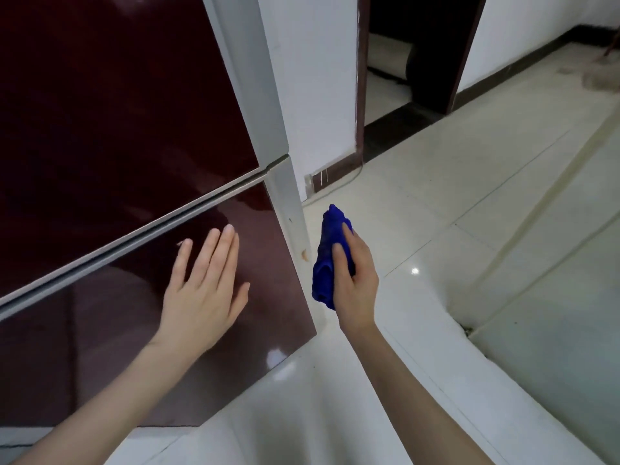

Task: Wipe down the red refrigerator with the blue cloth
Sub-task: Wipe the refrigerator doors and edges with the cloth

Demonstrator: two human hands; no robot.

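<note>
left hand (204,290) flat, fingers spread, over the lower door of the red fridge (110,129) at frame left. right hand (354,283) grips bunched blue cloth (327,256) mid-frame, beside the fridge's white side edge.

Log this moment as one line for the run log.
left hand flat near lower fridge door | right hand gripping blue cloth beside fridge edge

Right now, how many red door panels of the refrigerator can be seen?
2: the upper glossy dark red door panel above the grey seam, and the lower one, under the open left hand. Others may lie outside the view.
</note>
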